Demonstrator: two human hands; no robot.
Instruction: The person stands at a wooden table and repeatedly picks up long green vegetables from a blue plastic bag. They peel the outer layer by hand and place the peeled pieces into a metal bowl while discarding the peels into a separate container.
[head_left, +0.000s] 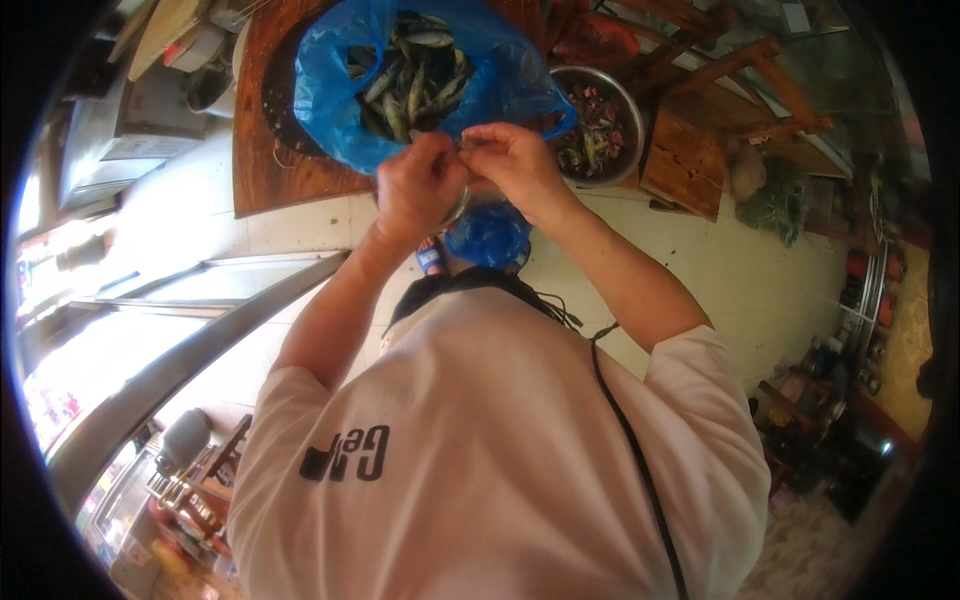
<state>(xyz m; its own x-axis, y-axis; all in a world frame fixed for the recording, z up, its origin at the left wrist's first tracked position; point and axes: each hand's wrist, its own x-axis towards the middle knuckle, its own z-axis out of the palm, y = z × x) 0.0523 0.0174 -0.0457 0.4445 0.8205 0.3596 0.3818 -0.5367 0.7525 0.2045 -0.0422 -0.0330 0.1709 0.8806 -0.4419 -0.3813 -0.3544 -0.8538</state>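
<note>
My left hand (424, 180) and my right hand (506, 161) meet at the near edge of an open blue plastic bag (330, 112). Small fish (412, 82) lie heaped in the bag, which rests on a wooden table (262, 180). Both hands have bent fingers pinched around something small, mostly hidden between them; a pale tip, perhaps of a small fish, shows above the left fingers. Right of the bag stands a round metal bowl (639, 135) holding reddish pieces and yellowish-green bits. Under my hands, near my feet, is another blue plastic bag (491, 234).
A wooden stool (684, 165) stands right of the bowl, with a green mesh or plastic bag (776, 199) beyond it. A metal-framed glass door (225, 319) runs along the left. A rim of another container partly shows below my left hand. A black cord hangs across my shirt.
</note>
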